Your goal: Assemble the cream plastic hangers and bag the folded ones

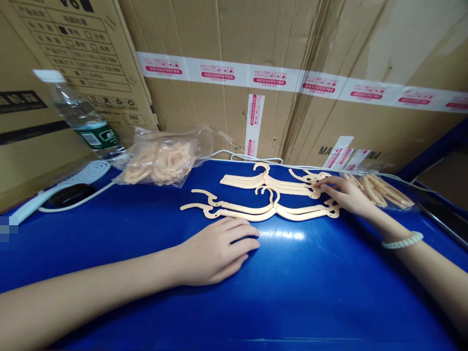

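My left hand [215,248] lies palm down on the blue table [292,292], fingers loosely curled and holding nothing, just in front of a cream plastic hanger [234,210]. More cream hangers [270,184] lie in a row behind it. My right hand [345,194] reaches in from the right with a pale bead bracelet [402,241] on its wrist. Its fingers are stretched out and the fingertips touch the right ends of the hangers.
A clear bag of cream plastic parts [161,161] sits at the back left, beside a water bottle [82,117] and a white power strip [62,187]. Another bag of cream pieces [383,191] lies at the right. Cardboard boxes [256,73] wall the back.
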`<move>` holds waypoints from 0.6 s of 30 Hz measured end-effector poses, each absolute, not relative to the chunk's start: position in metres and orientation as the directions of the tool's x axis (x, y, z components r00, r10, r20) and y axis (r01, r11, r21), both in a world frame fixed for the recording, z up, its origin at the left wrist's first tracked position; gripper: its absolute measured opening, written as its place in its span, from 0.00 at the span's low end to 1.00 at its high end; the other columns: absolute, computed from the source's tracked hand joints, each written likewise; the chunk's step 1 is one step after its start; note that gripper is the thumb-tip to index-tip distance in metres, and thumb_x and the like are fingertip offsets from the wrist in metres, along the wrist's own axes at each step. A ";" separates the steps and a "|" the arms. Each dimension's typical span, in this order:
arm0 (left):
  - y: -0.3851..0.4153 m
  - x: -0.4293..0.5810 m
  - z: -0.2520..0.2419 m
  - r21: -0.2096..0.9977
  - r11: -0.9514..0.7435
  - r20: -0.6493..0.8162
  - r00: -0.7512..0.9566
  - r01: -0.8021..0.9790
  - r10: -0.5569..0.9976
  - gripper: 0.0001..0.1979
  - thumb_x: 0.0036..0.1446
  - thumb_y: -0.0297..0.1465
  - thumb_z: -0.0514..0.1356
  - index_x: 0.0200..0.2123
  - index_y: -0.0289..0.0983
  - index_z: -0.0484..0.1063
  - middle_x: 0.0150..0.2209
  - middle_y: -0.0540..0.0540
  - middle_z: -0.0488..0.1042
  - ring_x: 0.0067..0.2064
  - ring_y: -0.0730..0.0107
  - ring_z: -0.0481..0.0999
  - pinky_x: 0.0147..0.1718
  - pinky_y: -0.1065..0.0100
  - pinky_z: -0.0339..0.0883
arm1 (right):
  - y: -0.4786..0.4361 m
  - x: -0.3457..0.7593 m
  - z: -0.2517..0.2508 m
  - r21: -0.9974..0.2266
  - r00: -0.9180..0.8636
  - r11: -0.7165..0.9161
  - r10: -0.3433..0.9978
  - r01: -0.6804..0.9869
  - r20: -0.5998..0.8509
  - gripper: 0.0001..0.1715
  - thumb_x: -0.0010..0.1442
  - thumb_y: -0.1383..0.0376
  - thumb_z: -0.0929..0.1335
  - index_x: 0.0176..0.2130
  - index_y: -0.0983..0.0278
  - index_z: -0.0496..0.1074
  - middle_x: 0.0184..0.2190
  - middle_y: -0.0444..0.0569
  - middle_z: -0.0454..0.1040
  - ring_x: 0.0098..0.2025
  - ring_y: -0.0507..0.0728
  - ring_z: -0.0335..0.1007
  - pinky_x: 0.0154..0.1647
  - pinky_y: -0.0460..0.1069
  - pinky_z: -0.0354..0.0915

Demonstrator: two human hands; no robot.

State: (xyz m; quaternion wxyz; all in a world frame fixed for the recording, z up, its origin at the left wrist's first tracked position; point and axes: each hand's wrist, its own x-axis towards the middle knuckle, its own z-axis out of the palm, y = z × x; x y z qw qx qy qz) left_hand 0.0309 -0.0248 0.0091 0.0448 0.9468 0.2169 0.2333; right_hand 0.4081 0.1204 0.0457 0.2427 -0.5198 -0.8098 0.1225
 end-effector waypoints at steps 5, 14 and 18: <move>-0.025 0.032 0.009 0.189 -0.901 0.425 0.795 0.390 0.433 0.14 0.68 0.26 0.53 0.54 0.34 0.71 0.54 0.36 0.76 0.55 0.54 0.75 0.57 0.53 0.69 | 0.115 0.406 0.051 -0.547 -0.292 0.429 0.900 0.719 0.323 0.16 0.61 0.56 0.68 0.42 0.60 0.80 0.48 0.55 0.81 0.53 0.70 0.76 0.59 0.67 0.69; -0.024 0.031 0.009 0.186 -0.904 0.440 0.790 0.386 0.428 0.15 0.67 0.26 0.54 0.54 0.34 0.71 0.53 0.36 0.76 0.55 0.55 0.75 0.57 0.53 0.69 | 0.101 0.393 0.050 -0.732 -0.009 0.385 0.888 0.562 0.460 0.13 0.56 0.52 0.74 0.37 0.57 0.77 0.40 0.54 0.82 0.47 0.71 0.79 0.55 0.70 0.72; -0.023 0.032 0.009 0.184 -0.905 0.441 0.791 0.384 0.425 0.14 0.67 0.26 0.54 0.54 0.34 0.71 0.53 0.36 0.76 0.55 0.54 0.75 0.57 0.53 0.69 | 0.090 0.384 0.054 -0.817 0.023 0.412 0.888 0.404 0.459 0.10 0.57 0.55 0.76 0.37 0.54 0.75 0.37 0.50 0.81 0.46 0.70 0.79 0.55 0.67 0.72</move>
